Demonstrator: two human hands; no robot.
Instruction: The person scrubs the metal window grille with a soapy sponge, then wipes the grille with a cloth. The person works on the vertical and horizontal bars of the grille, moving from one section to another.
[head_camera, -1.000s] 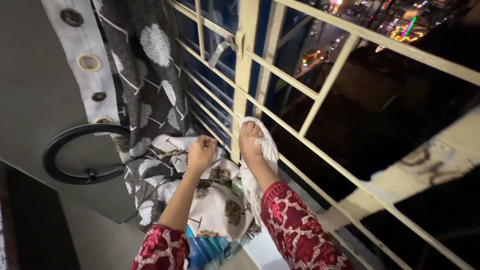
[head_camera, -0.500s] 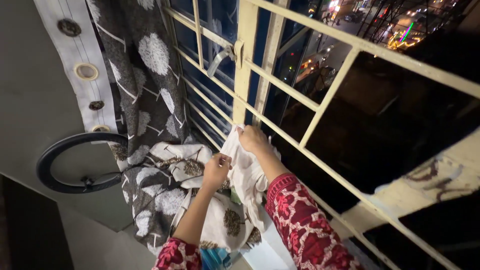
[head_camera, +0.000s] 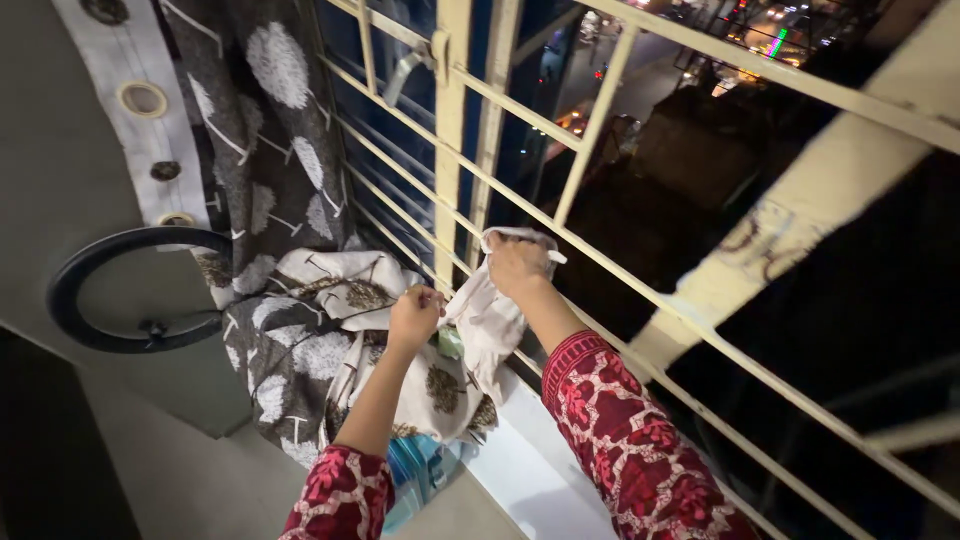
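A white cloth (head_camera: 488, 318) hangs against the cream metal window grille (head_camera: 560, 125). My right hand (head_camera: 518, 268) grips the cloth's upper part and presses it to a slanted grille bar. My left hand (head_camera: 413, 316) pinches the cloth's left edge lower down, close to a bunched curtain. Both arms wear red patterned sleeves (head_camera: 625, 450).
A grey and white tree-print curtain (head_camera: 290, 200) with eyelets hangs left of the grille and piles up on the white sill (head_camera: 530, 480). A black ring (head_camera: 120, 290) sits on the left wall. A window handle (head_camera: 400, 70) is up the frame. Night street lights show outside.
My right hand has moved the cloth up along the grille bar. My left hand went from the curtain to the cloth's edge and holds it out. The view has shifted right.
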